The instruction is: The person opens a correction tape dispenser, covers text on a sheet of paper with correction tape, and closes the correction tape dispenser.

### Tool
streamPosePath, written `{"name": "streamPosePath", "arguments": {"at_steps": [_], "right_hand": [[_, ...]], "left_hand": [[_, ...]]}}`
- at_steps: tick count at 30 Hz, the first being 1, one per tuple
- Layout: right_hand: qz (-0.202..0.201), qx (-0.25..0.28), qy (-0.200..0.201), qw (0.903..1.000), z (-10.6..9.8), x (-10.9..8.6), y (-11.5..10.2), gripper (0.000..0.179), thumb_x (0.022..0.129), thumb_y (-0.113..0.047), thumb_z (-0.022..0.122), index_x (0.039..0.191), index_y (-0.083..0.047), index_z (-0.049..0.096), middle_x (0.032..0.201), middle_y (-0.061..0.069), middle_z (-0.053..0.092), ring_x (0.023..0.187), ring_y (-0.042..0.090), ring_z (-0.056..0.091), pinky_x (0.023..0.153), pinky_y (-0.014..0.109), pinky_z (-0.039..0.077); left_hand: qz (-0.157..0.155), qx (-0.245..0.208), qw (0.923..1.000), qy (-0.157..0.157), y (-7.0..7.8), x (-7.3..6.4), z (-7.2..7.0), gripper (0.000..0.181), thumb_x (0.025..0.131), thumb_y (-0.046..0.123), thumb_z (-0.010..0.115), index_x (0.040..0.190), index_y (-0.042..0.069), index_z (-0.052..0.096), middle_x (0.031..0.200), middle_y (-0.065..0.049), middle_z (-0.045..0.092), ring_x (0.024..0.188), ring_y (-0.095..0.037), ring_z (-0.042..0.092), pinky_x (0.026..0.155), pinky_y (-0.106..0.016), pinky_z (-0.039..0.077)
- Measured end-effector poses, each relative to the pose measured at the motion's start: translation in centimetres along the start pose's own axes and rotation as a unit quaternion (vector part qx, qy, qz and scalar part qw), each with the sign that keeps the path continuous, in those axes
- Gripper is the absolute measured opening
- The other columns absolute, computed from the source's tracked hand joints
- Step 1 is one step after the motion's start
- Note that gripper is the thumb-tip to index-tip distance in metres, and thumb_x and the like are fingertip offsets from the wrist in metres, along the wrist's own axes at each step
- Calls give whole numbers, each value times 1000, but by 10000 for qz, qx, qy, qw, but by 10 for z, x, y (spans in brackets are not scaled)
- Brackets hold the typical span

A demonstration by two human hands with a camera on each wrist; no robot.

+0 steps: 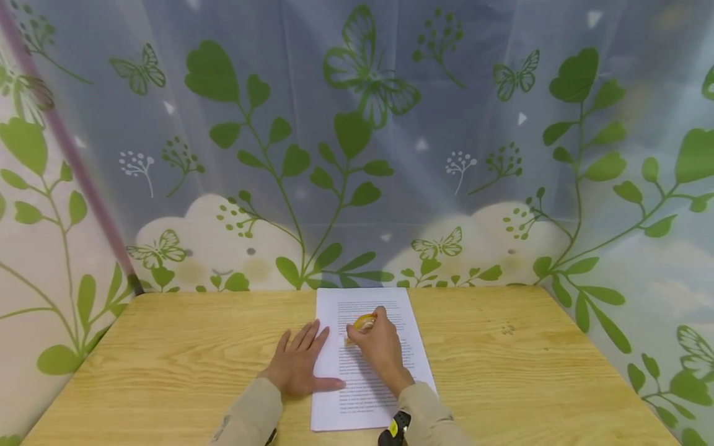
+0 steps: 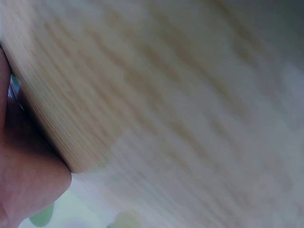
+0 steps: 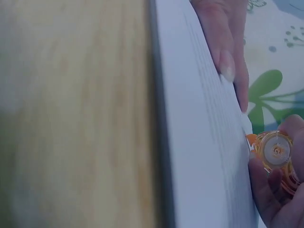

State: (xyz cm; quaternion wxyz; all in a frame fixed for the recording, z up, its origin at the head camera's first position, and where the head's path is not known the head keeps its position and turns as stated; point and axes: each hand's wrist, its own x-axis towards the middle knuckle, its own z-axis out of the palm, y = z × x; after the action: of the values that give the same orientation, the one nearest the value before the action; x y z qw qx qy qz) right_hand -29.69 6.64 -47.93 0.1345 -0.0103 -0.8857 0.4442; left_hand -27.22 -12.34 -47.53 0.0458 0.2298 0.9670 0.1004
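An orange, see-through correction tape [image 1: 365,322] is pinched between the thumb and fingers of my right hand [image 1: 383,347], over the upper middle of a printed sheet. In the right wrist view the round reel of the correction tape [image 3: 277,151] shows, its orange tip near the paper [image 3: 190,142]. The sheet lies on top of a stack of white paper [image 1: 329,409]. My left hand [image 1: 298,365] lies with fingers spread at the stack's left edge, its thumb on the page. Only part of the left hand [image 2: 28,175] appears in the left wrist view.
The stack lies on a wooden table [image 1: 491,371] that reaches back to a curtain [image 1: 446,155] printed with leaves and butterflies. A black and yellow device [image 1: 395,427] sits on my right wrist.
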Motion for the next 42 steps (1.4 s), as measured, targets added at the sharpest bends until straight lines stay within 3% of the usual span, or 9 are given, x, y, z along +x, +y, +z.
{"name": "streamPosePath", "arguments": {"at_steps": [3, 6, 11, 14, 20, 25, 33, 37, 42], "right_hand": [[33, 381, -113, 9992, -3, 1, 5, 48, 77, -31, 78, 100, -5, 46, 75, 4, 59, 52, 13, 56, 49, 28, 49], [283, 1155, -214, 9927, -6, 2, 13, 49, 80, -34, 77, 101, -3, 45, 77, 7, 61, 49, 14, 59, 44, 28, 51], [898, 2202, 146, 9712, -15, 6, 28, 50, 84, -38, 74, 103, -3, 44, 83, 12, 62, 52, 19, 61, 44, 32, 53], [842, 2054, 60, 9750, -18, 6, 28, 50, 83, -38, 74, 103, -3, 44, 84, 12, 62, 58, 20, 62, 45, 33, 53], [339, 686, -149, 9970, -10, 1, 17, 56, 79, -52, 72, 103, -8, 48, 77, 1, 62, 62, 14, 57, 52, 31, 46], [330, -8, -50, 9994, -4, -2, 13, 55, 77, -53, 73, 101, -11, 48, 75, -2, 60, 61, 13, 54, 52, 32, 41], [-63, -38, -95, 9999, -8, 1, 10, 49, 77, -39, 77, 99, -8, 46, 74, 0, 58, 59, 13, 52, 53, 30, 43], [-37, -49, -136, 9999, -14, 0, 11, 47, 77, -36, 77, 99, -7, 46, 72, -1, 58, 59, 13, 53, 53, 30, 43], [-58, -124, -101, 9999, -20, 1, 16, 47, 78, -35, 77, 99, -7, 46, 73, -1, 58, 59, 12, 53, 53, 29, 43]], "left_hand": [[14, 9, 10000, 53, -4, 3, 7, 111, 73, 84, 44, 152, 9, 22, 158, -12, 13, 143, -30, 12, 110, -58, 7], [61, -67, 9998, 157, -10, 8, 16, 114, 71, 87, 42, 153, 11, 20, 158, -12, 11, 144, -30, 10, 109, -58, 3], [93, -136, 9997, 203, -14, 11, 24, 117, 68, 90, 40, 153, 12, 18, 159, -11, 9, 144, -29, 8, 109, -58, 0], [16, -70, 9998, 161, -15, 11, 22, 117, 68, 90, 40, 153, 13, 19, 159, -10, 9, 144, -28, 8, 110, -56, 1], [172, -215, 9993, 238, -14, 9, 19, 114, 71, 86, 45, 152, 9, 21, 158, -14, 13, 143, -31, 11, 109, -60, 2], [185, -118, 9994, 272, -13, 9, 22, 114, 71, 87, 42, 152, 9, 23, 158, -12, 13, 143, -30, 12, 109, -59, 5], [158, -55, 9996, 248, -1, 2, 3, 108, 75, 80, 50, 150, 6, 26, 156, -15, 18, 142, -33, 16, 109, -59, 9], [118, -66, 9999, 82, -2, 2, 5, 109, 75, 81, 48, 152, 7, 24, 157, -14, 15, 143, -32, 14, 109, -59, 8], [113, -81, 9999, 95, -5, 3, 10, 112, 73, 84, 44, 152, 9, 21, 158, -13, 13, 143, -31, 12, 110, -58, 5]]}}
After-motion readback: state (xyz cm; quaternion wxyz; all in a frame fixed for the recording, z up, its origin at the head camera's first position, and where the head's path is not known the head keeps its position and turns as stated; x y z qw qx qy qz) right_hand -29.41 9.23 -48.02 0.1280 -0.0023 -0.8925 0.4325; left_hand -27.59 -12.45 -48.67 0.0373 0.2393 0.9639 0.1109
